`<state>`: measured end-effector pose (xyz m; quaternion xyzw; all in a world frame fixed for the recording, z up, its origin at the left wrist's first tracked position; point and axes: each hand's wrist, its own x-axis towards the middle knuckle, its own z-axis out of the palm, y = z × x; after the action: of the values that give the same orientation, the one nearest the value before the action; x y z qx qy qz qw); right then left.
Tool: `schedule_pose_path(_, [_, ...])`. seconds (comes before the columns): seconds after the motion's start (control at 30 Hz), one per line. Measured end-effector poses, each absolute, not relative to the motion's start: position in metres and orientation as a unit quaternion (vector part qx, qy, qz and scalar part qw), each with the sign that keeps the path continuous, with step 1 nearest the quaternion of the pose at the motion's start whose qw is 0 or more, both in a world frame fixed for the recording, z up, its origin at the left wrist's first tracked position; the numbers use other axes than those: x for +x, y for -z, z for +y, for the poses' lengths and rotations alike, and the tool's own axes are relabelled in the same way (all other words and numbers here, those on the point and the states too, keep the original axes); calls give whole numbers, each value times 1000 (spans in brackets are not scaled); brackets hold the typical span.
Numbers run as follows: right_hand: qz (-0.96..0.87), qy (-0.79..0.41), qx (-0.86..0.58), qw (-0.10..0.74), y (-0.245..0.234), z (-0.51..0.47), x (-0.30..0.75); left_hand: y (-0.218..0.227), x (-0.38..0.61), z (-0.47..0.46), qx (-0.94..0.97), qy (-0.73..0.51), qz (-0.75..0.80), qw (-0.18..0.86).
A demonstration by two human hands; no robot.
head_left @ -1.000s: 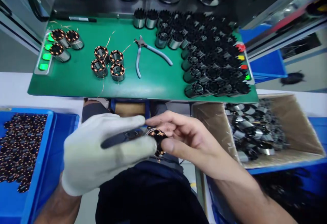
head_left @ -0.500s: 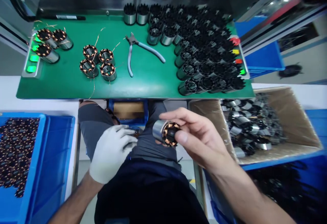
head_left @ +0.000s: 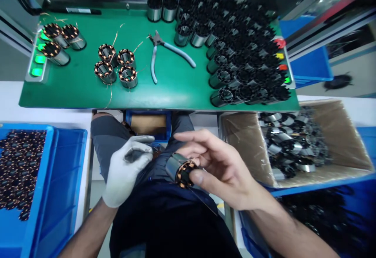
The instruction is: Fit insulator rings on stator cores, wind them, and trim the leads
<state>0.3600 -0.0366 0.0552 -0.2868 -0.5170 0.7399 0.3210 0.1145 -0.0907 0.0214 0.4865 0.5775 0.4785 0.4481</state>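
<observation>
My right hand (head_left: 217,168), bare, grips a wire-wound motor stator (head_left: 179,169) between thumb and fingers above my lap. The stator has a smooth metal shell, and its copper-wound end with a black core is turned toward my thumb. A thin wire seems to trail from its lower end. My left hand (head_left: 127,169), in a white glove, is just left of the stator and apart from it. Its index finger is stretched out and the thumb is apart from it, with nothing visible between them.
On the green bench top (head_left: 176,97) are wound stators (head_left: 127,75), blue-handled cutters (head_left: 173,52), a black pen (head_left: 84,11) and rows of unwound black-toothed stators (head_left: 221,75). A blue tray (head_left: 53,171) of copper-wound parts stands left. A lined box (head_left: 241,132) of metal parts stands right.
The stator and my right hand have moved slightly down and left, and the stator is tilted more. My left hand has turned, its thumb and index finger now showing. The view has shifted slightly.
</observation>
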Motion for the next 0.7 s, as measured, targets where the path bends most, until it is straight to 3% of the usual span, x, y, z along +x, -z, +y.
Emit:
schedule_pose_path(0.2, [-451, -829, -239, 228, -49, -38, 357, -50, 93, -81, 688, -457, 437, 356])
schedule_pose_path(0.33, [-447, -835, -239, 215, -46, -39, 353, -59, 98, -81, 724, -429, 457, 289])
schedule_pose_path(0.47, [-482, -789, -267, 272, -48, -37, 360, -34, 94, -90, 740, -363, 518, 228])
schedule_pose_path(0.57, [-540, -702, -340, 315, -53, -36, 365, -18, 84, -96, 727, -308, 567, 237])
schedule_pose_path(0.7, [-609, -624, -377, 311, -57, -38, 359, -35, 87, -97, 711, -378, 542, 243])
